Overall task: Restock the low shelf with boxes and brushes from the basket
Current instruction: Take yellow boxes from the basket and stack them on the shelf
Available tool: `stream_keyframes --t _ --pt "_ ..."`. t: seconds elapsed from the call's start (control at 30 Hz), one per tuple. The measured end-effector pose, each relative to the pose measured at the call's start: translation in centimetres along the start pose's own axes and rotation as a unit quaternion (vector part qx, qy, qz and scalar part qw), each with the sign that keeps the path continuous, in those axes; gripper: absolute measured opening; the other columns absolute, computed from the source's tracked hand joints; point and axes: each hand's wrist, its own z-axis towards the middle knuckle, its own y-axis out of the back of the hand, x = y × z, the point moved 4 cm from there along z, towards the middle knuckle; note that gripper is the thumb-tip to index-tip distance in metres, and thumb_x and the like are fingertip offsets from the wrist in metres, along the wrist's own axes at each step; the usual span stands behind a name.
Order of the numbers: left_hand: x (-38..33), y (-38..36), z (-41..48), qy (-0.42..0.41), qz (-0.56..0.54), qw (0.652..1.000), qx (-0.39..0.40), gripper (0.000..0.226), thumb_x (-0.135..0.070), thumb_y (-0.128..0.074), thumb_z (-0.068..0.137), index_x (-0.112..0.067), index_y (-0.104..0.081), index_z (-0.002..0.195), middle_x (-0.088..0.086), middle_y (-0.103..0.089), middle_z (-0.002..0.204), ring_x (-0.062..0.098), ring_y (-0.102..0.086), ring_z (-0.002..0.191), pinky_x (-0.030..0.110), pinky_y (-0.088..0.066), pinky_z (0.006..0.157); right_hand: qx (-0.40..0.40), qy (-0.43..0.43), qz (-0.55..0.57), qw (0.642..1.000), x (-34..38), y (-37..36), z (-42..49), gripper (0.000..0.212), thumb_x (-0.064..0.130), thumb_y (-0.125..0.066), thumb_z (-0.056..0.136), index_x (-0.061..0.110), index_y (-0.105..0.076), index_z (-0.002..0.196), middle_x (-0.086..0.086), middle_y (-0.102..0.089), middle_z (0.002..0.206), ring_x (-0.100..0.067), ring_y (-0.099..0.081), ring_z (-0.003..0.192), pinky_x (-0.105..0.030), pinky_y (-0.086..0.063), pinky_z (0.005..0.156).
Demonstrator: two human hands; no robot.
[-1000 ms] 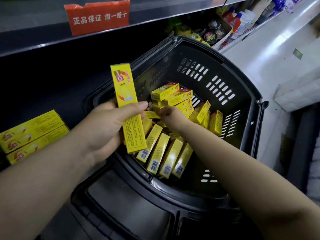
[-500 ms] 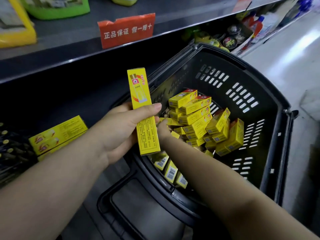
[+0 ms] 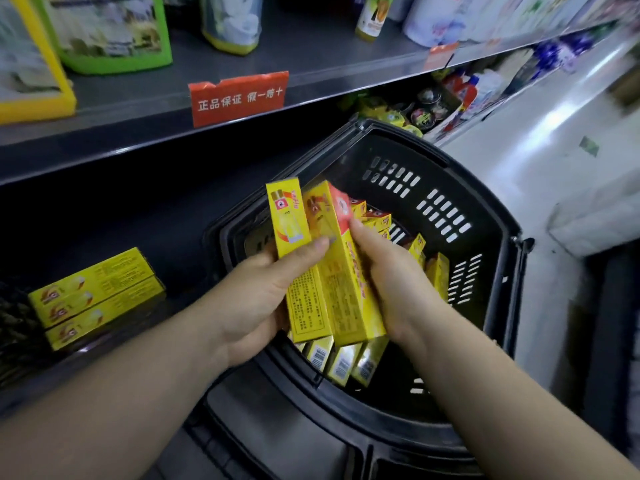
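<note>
Over the black basket (image 3: pixel 485 216) both hands are gathering stock, so the step in hand is collecting boxes before any go to the shelf. The left hand (image 3: pixel 256 299) holds one yellow box (image 3: pixel 298 258) upright, thumb across its front and fingers curled shut behind it. The right hand (image 3: pixel 391 282) brings a second yellow box (image 3: pixel 346 271) alongside, touching the first; its fingers wrap round the far edge, closed on the carton. This second box is motion-blurred at its top, so whether it is one carton or two pressed together is hard to tell.

More of the same yellow boxes (image 3: pixel 341 365) lie in the basket below the hands, barcode ends up, with others heaped toward the far wall. No brushes are clearly visible in the basket. On the low shelf (image 3: pixel 166 209) to the left, two stocked boxes (image 3: pixel 93 299) lie flat, one on the other, well apart from the hands. A red label (image 3: pixel 239 98) hangs on the edge of the upper shelf.

The task looks at an early stage, with most boxes not yet shelved. The next move probably calls for passing the second box into the left hand's grip so the pair sits square, then either reaching down for another or carrying the bundle left and laying it flat beside the stack, long sides aligned with it.
</note>
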Motion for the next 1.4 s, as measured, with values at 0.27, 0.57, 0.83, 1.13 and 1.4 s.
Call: stream_keyframes --t 0.27,0.57,0.83,1.13,1.4 --pt "0.3 -0.2 -0.6 -0.019 0.055 0.998 -0.006 0.052 -0.039 -0.066 0.066 -0.024 -0.061 0.116 -0.002 -0.074 0.101 0.013 -0.070 0.092 0.032 -0.055 0.075 0.032 0.029 -0.090 0.995 -1.0 -1.6 -0.3 0.045 0.062 -0.037 0.090 0.040 -0.075 0.081 0.003 -0.075 0.095 -0.018 -0.071 0.092 -0.045 -0.051 0.092" --pt "0.4 0.1 0.3 -0.076 0.046 0.995 -0.037 0.024 -0.025 -0.065 0.069 -0.025 -0.070 0.092 -0.002 -0.075 0.096 0.012 -0.071 0.088 0.027 -0.055 0.072 -0.216 -0.032 -0.485 0.847 -1.7 9.4 9.9 0.060 0.041 -0.050 0.093 0.012 -0.033 0.143 -0.016 -0.032 0.146 -0.033 -0.035 0.132 -0.044 -0.036 0.106" --pt "0.6 0.5 0.8 -0.049 0.086 0.995 -0.011 0.050 -0.029 -0.067 0.066 -0.024 -0.060 0.115 -0.003 -0.073 0.105 0.014 -0.068 0.099 0.042 -0.045 0.095 -0.344 -0.138 -0.501 0.782 -5.0 17.1 15.9 0.072 0.046 -0.047 0.093 0.002 -0.024 0.145 -0.018 -0.028 0.149 -0.034 -0.029 0.134 -0.044 -0.027 0.110" --pt "0.6 0.4 0.7 -0.040 0.060 0.997 -0.008 0.051 -0.024 -0.065 0.068 -0.020 -0.058 0.118 0.000 -0.073 0.105 0.014 -0.068 0.098 0.037 -0.048 0.091 -0.395 -0.074 -0.426 0.810 -5.5 17.7 16.6 0.057 0.015 -0.054 0.092 0.010 -0.026 0.141 -0.016 -0.038 0.143 -0.036 -0.033 0.132 -0.049 -0.031 0.110" --pt "0.4 0.4 -0.4 -0.028 -0.003 0.999 -0.019 0.044 -0.029 -0.067 0.064 -0.018 -0.066 0.106 0.004 -0.074 0.097 0.018 -0.071 0.088 0.032 -0.059 0.065 -0.328 -0.018 -0.107 0.939 -2.0 12.3 9.9 0.031 -0.002 -0.048 0.087 -0.001 -0.050 0.118 -0.020 -0.059 0.099 -0.032 -0.058 0.086 -0.040 -0.049 0.070"
